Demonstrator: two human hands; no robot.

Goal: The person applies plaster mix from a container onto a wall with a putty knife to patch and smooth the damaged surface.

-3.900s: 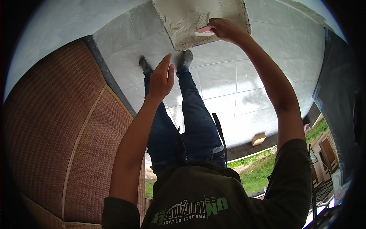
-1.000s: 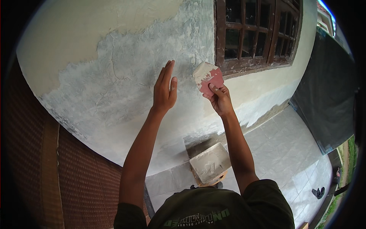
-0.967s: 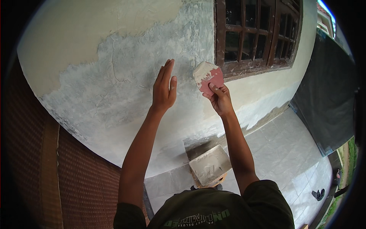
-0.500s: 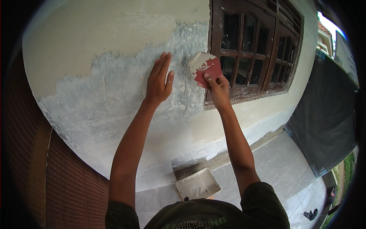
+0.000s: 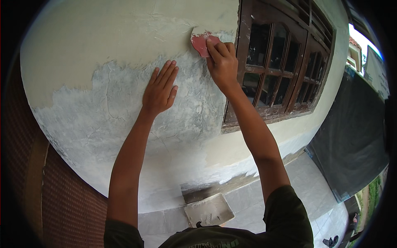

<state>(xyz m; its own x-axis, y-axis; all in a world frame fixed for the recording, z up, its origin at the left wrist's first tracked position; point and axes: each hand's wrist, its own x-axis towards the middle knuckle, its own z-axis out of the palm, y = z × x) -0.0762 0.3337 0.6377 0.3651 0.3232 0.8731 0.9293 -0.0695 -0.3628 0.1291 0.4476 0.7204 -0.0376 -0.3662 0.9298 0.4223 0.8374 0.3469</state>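
Observation:
My right hand grips a red, flat putty scraper and presses its far edge to the wall beside the window frame. Pale cream putty clings along that edge. Flat against the grey, patchy part of the wall lies my left hand, its fingers stretched out and holding nothing. Above both hands the wall carries a smooth cream coat with a ragged lower border.
A brown wooden window with dark panes is set in the wall at right. On the grey tiled floor below stands a putty-smeared tray. Woven brown panelling runs along the left; a black sheet hangs at far right.
My right hand has gone up and left with the scraper, from in front of the window's edge onto the wall. My left hand stays flat on the wall, slightly further left in view.

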